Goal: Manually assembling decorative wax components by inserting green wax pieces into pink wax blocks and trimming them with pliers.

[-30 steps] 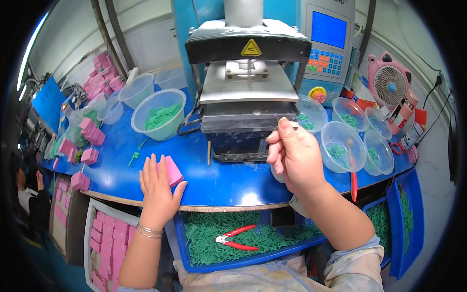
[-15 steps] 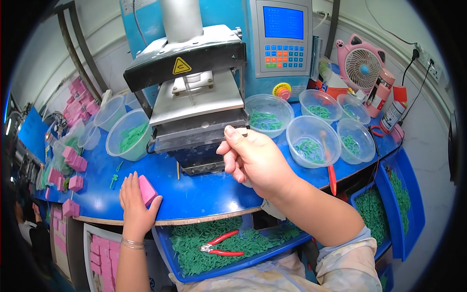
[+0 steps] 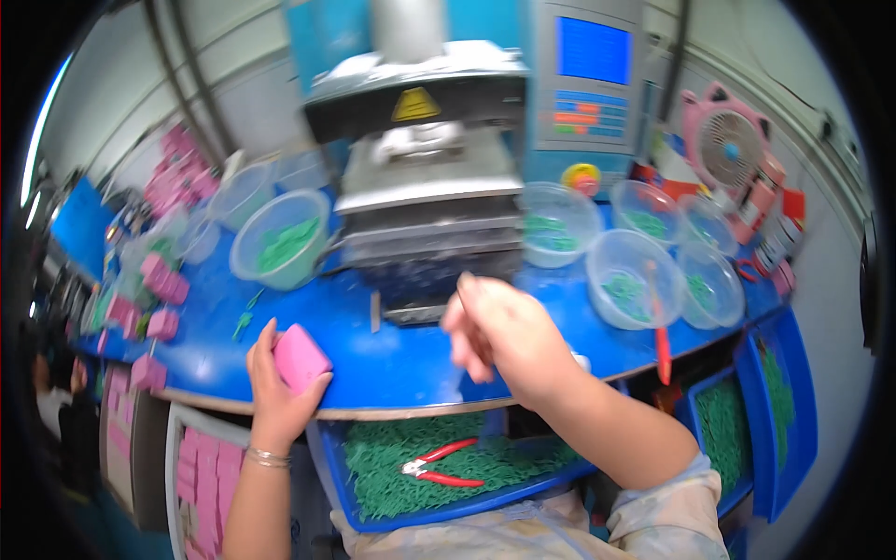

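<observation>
Currently gripped: a pink rectangular block (image 3: 303,358), front-left of the black-and-silver metal press (image 3: 429,201)

The left hand (image 3: 278,394) clasps the block between thumb and fingers. In front of the press, the right hand (image 3: 504,331) is half curled; blur means I cannot tell whether it pinches anything. Nearer the person than the press, red-handled pliers (image 3: 443,479) lie on small green pieces (image 3: 383,495) filling a blue plastic tray (image 3: 337,467).

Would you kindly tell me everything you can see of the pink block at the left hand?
The pink block looks matte and plain, with flat faces and fairly straight edges; its material is uncertain. It sits at an angle in the left hand, between the fingers and the thumb, near the front edge of the blue table. Whether its underside touches the tabletop cannot be told.
</observation>
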The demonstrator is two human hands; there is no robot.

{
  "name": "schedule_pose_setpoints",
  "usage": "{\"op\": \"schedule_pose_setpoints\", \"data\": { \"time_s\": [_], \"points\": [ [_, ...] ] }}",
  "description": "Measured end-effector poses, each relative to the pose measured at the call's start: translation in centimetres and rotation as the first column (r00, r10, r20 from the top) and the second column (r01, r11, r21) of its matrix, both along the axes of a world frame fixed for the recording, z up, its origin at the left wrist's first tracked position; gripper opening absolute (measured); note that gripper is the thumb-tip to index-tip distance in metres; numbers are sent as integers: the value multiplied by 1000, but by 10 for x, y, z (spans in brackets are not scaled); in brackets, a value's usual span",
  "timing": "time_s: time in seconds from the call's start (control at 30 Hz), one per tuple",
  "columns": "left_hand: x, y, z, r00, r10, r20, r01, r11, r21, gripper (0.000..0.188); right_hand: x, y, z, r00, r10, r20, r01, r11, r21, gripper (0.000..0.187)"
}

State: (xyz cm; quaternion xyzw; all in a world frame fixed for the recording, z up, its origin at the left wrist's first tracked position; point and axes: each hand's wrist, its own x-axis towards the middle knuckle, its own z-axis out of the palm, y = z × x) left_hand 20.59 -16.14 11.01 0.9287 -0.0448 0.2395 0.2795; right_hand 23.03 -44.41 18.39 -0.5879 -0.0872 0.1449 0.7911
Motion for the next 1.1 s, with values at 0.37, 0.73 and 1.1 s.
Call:
{"op": "schedule_pose_setpoints", "data": {
  "time_s": [0.37, 0.73, 1.1],
  "points": [
    [-176, 148, -46, 723, 689, 44, -678, 697, 232, 72, -40, 19, -70, 679, 215, 702, 447, 638, -627, 18],
    [-273, 149, -144, 562, 666, -491, -804, 578, -137, 32, -41, 23, -84, 705, 166, 690, 457, 638, -620, 16],
    [-286, 172, -100, 433, 551, -713, -286, 835, 471, 27, -39, 22, -84, 677, 188, 712, 467, 638, -612, 16]
  ]
}}
